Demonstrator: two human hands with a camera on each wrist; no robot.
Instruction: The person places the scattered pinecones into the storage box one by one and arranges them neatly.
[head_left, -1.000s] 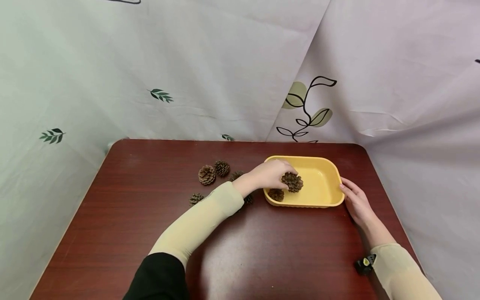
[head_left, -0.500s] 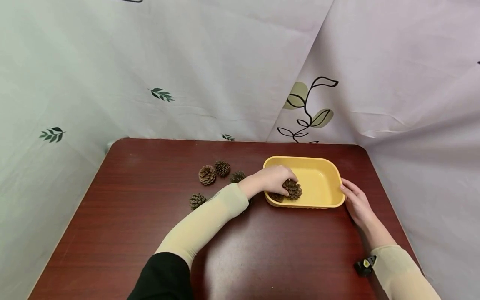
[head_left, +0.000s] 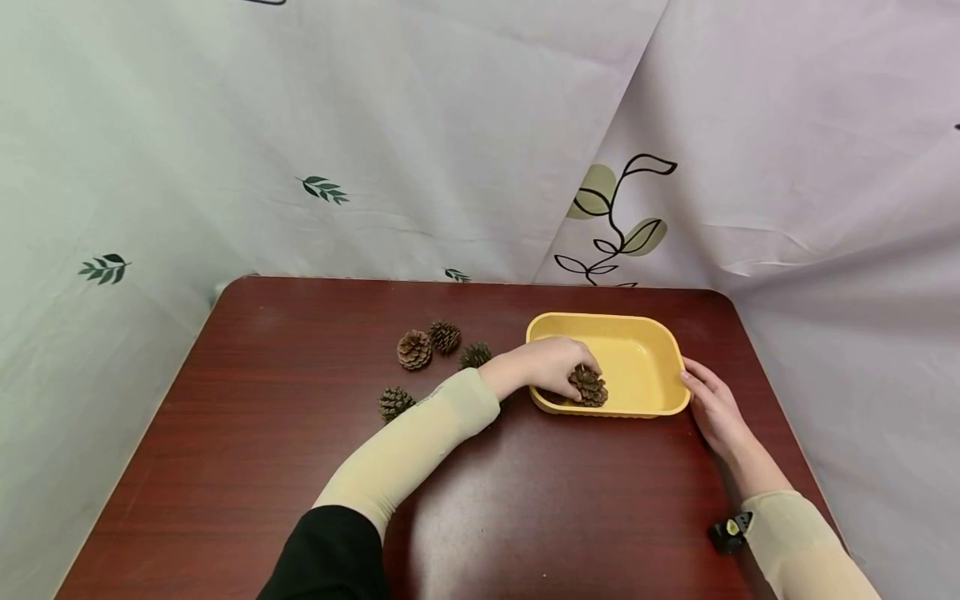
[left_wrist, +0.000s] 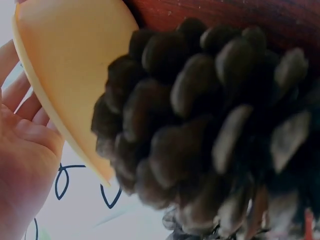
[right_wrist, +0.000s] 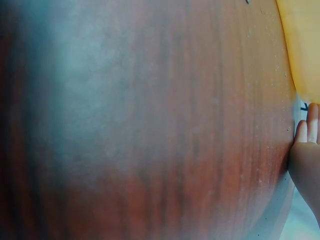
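left hand (head_left: 551, 364) is down inside the yellow tub (head_left: 651, 395), fingers curled over a pine cone (head_left: 588, 387) that sits low at the near wall, about on the floor of it. the left wrist view is nearly all cone (left_wrist: 210, 130), scales wide open, tub rim beside it. right hand (head_left: 716, 408) lies flat with straight fingers against the tub's right end, bracing it on the red-brown table (head_left: 300, 467). to do this part well, i'd say let the cone settle before the fingers loosen, and ease off gently since those scales may catch on skin. keep the brace so the light tub doesn't slide. four more cones (head_left: 414, 349) wait on the table left of the tub, well apart from it.
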